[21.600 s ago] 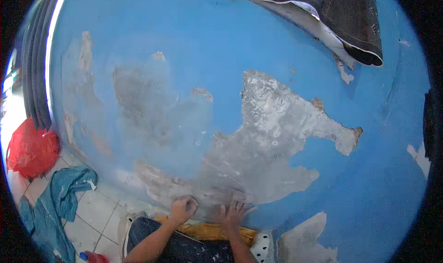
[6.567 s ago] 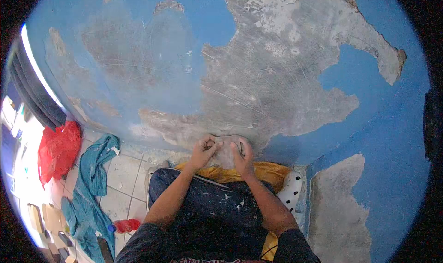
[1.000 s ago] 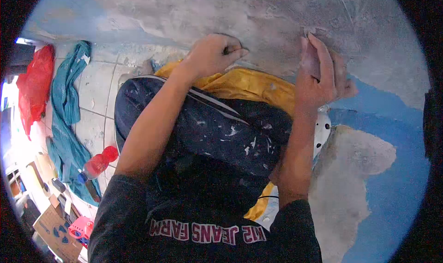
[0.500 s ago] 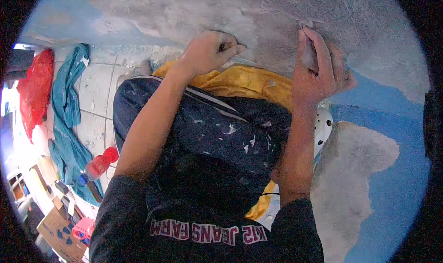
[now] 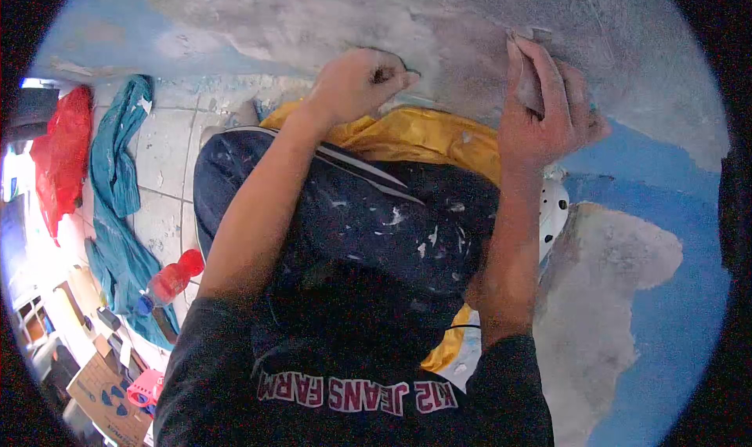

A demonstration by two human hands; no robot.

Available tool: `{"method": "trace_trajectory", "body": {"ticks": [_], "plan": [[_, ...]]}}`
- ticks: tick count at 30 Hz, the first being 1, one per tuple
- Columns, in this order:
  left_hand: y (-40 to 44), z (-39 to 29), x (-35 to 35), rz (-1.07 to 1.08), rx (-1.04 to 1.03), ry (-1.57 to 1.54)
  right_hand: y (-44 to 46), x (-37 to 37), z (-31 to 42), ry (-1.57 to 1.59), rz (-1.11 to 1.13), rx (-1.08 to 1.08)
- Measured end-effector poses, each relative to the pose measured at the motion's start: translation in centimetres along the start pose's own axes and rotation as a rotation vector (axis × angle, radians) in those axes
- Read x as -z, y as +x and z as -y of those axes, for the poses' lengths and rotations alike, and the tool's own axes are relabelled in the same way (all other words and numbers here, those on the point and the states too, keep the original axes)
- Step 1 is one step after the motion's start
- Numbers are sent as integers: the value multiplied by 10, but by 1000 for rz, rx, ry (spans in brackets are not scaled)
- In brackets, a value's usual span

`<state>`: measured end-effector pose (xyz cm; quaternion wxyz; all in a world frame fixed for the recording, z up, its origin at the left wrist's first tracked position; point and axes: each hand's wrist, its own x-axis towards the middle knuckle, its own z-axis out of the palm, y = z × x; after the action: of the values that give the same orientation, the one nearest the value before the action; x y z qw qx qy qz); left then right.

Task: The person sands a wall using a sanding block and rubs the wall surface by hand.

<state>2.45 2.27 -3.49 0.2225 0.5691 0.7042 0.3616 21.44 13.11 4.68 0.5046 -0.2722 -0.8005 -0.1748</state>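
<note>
My left hand [image 5: 362, 83] is curled closed against the low part of the wall, thumb and forefinger pressed together; what it pinches, if anything, is too small to name. To its right, my right hand [image 5: 548, 102] is raised at the wall with thumb and forefinger tips meeting, the other fingers bent; its contents cannot be made out. Around both hands the wall [image 5: 462, 24] is bare grey plaster with blue paint at its edges. A yellow cloth [image 5: 423, 137] lies between the wall and my paint-spotted dark trousers [image 5: 368, 220].
On the tiled floor [image 5: 160, 153] at the left lie a teal cloth [image 5: 113, 173], a red bag [image 5: 61, 157] and a red bottle [image 5: 168, 282]. A cardboard box [image 5: 106, 400] and clutter stand lower left. A white spotted item [image 5: 554, 212] is beside my right forearm.
Compared with a second ago, my right hand is slightly higher on the wall, still pinched. My left hand has moved slightly up and remains closed. Earlier, the view showed more of the wall.
</note>
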Motion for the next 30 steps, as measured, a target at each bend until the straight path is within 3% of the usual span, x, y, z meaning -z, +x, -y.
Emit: {"method": "trace_trajectory", "body": {"ticks": [9, 11, 14, 18, 20, 27, 30], "plan": [[2, 3, 0, 60, 24, 7, 4, 4, -1, -84, -3, 19], [1, 1, 2, -5, -5, -121, 7, 5, -2, -67, 17, 42], [2, 0, 2, -1, 9, 10, 6, -3, 1, -45, -33, 31], [2, 3, 5, -1, -8, -54, 6, 2, 1, 14, 50, -57], [1, 1, 0, -29, -15, -47, 5, 0, 0, -56, -9, 28], [1, -3, 7, -39, -17, -92, 7, 1, 4, -48, 26, -3], [1, 1, -1, 83, 64, 21, 0, -1, -1, -61, -15, 19]]}}
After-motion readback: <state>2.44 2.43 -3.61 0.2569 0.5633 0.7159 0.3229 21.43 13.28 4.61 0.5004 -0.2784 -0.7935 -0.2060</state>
